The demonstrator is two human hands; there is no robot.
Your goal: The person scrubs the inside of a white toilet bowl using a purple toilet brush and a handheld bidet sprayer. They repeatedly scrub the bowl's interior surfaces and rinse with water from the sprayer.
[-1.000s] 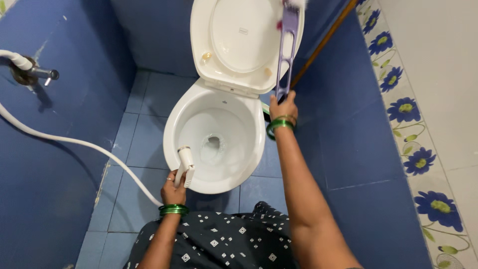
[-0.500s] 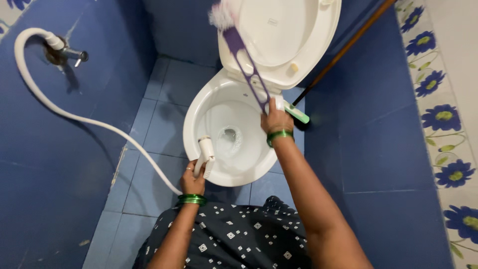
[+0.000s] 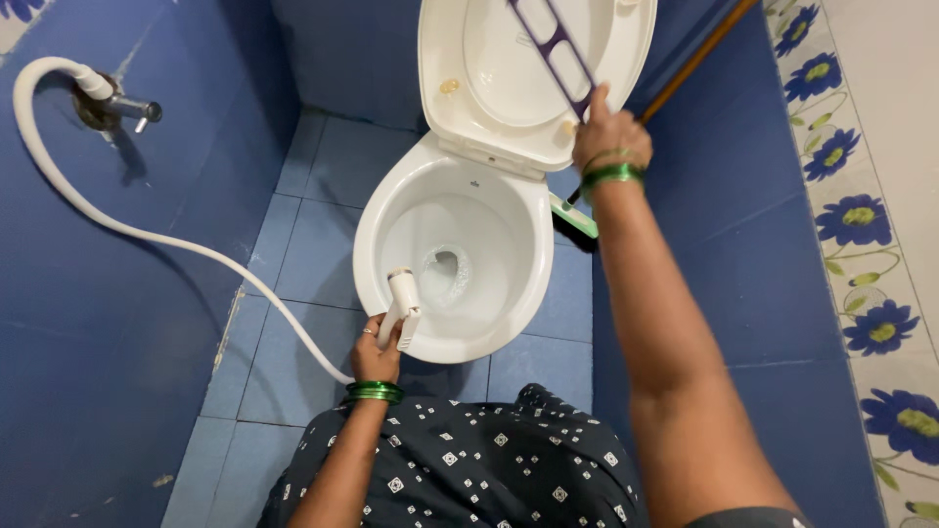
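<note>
Left hand [image 3: 375, 354] was closed round the sprayer [image 3: 401, 305], held over the near rim of the bowl [image 3: 391, 205], nozzle aimed at the drain; its hose [image 3: 147, 235] ran left to the wall tap [image 3: 122, 103]. Right hand [image 3: 608, 132] was fisted on the purple brush handle [image 3: 553, 44], raised against the upturned lid [image 3: 460, 108] — bristles out of frame. Judgement: keep the nozzle low and angled inward to limit splash — scrub the lid with short strokes
</note>
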